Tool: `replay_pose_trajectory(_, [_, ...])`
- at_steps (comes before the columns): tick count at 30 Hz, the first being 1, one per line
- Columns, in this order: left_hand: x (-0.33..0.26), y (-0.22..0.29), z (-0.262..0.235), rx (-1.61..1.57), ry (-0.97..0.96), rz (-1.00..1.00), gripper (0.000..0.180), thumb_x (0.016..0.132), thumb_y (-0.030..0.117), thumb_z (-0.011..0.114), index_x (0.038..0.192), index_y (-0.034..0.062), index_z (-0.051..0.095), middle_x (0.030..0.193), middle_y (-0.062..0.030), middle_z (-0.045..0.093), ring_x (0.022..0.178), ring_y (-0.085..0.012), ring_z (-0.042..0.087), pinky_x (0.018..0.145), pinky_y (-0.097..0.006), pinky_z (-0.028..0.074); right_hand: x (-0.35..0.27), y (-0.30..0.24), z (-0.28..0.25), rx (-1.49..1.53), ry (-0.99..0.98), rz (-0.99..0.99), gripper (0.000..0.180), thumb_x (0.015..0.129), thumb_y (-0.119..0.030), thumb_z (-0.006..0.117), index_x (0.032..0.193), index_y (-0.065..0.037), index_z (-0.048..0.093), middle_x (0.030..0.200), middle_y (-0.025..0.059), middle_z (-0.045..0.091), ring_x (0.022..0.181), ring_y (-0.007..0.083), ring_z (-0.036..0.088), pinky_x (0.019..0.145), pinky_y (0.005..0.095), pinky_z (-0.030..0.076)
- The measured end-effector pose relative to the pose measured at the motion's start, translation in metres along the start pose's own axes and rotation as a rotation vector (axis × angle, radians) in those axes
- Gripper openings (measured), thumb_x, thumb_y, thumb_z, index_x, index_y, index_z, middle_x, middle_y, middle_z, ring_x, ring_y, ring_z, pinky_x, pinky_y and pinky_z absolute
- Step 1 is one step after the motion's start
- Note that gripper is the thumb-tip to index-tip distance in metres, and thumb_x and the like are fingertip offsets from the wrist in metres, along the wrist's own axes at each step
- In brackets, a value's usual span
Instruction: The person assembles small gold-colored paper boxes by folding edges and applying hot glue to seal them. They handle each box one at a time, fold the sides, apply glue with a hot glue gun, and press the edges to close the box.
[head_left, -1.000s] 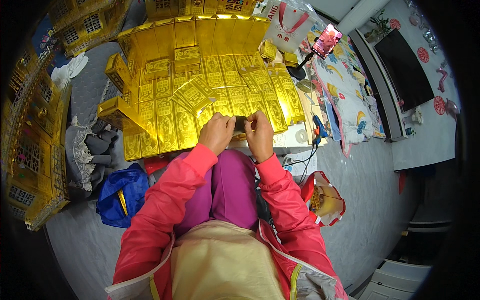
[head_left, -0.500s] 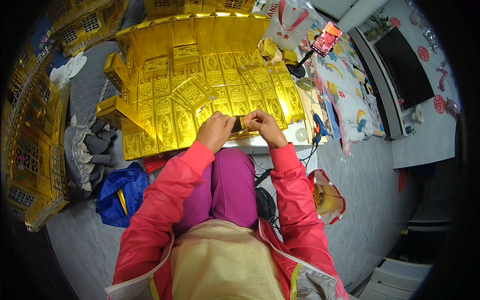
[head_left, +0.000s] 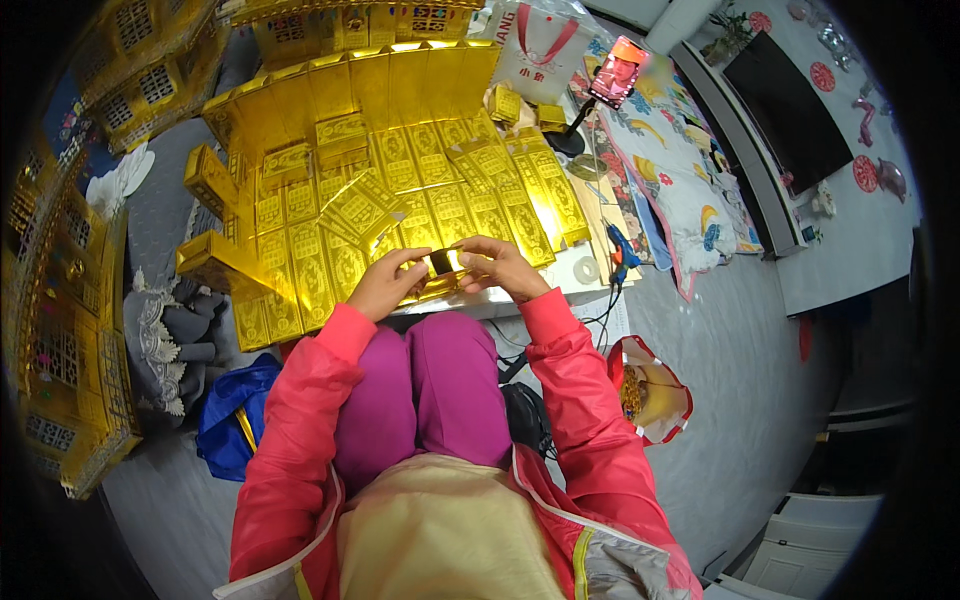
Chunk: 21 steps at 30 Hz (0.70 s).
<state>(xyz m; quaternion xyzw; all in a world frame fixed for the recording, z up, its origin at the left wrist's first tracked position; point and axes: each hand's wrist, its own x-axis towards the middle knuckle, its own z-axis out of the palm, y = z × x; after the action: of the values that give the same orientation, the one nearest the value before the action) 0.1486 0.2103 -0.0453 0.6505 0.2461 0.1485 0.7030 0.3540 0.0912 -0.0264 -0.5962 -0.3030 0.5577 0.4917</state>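
Note:
Above the near edge of the gold panels, both my hands hold one small gold piece with a dark middle (head_left: 442, 262). The fingertips of my left hand (head_left: 388, 284) pinch its left end. My right hand (head_left: 500, 268) has thumb and fingers closed on its right end. What the piece is cannot be made out. Beneath and beyond lie embossed gold foil panels (head_left: 312, 262) set side by side, with a tall gold wall (head_left: 385, 92) at the back. A fan of loose flat gold pieces (head_left: 362, 207) rests on the panels just past my left hand.
A white tape roll (head_left: 587, 270) and a blue glue gun (head_left: 622, 254) with its cord are right of my hands. Behind them stand a phone on a stand (head_left: 618, 72) and a paper bag (head_left: 540, 55). Gold lattice structures (head_left: 72, 330) flank the left; a blue bag (head_left: 228, 420) lies on the floor.
The view has shifted, so the surroundings sit further left. My left hand has turned and loosened from a fist-like grip to fingertips, showing more of the gold and dark piece.

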Motion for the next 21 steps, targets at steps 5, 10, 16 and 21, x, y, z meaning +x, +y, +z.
replay_pose_trajectory(5, [0.000,-0.010,0.002,0.023,0.070,-0.003,0.029,0.098,0.019,0.059,0.120,-0.0017,0.059,0.095,-0.0058,0.062,0.074,-0.0114,0.064,0.065,-0.023,0.055,0.005,0.003,0.002,0.045,0.013,-0.026,0.032,0.093,-0.014,0.065,0.121,0.001,0.057,0.095,0.0086,0.066,0.073,0.0149,0.068,0.063,0.0258,0.059])
replay_pose_trajectory(10, [0.006,-0.009,0.007,-0.093,0.073,-0.082,0.028,0.098,0.018,0.059,0.118,-0.0022,0.058,0.088,-0.0095,0.066,0.071,-0.0144,0.067,0.063,-0.024,0.057,0.003,0.002,0.005,0.066,0.037,-0.013,0.029,0.093,-0.014,0.064,0.118,0.000,0.059,0.094,0.0082,0.066,0.071,0.0147,0.068,0.062,0.0260,0.059])
replay_pose_trajectory(16, [0.007,-0.005,0.015,-0.165,0.159,-0.111,0.030,0.099,0.020,0.059,0.118,-0.0028,0.058,0.089,-0.0133,0.067,0.074,-0.0180,0.070,0.061,-0.025,0.058,0.001,0.001,0.012,0.113,0.079,0.003,0.029,0.095,-0.018,0.063,0.118,0.000,0.060,0.094,0.0070,0.066,0.069,0.0142,0.068,0.059,0.0250,0.059])
replay_pose_trajectory(21, [0.005,-0.002,0.020,-0.169,0.202,-0.125,0.033,0.098,0.021,0.059,0.121,-0.0030,0.059,0.091,-0.0133,0.067,0.071,-0.0174,0.070,0.060,-0.024,0.058,0.001,0.006,0.015,0.104,0.068,-0.034,0.032,0.097,-0.021,0.060,0.123,-0.002,0.061,0.091,0.0081,0.069,0.067,0.0114,0.067,0.060,0.0236,0.057])
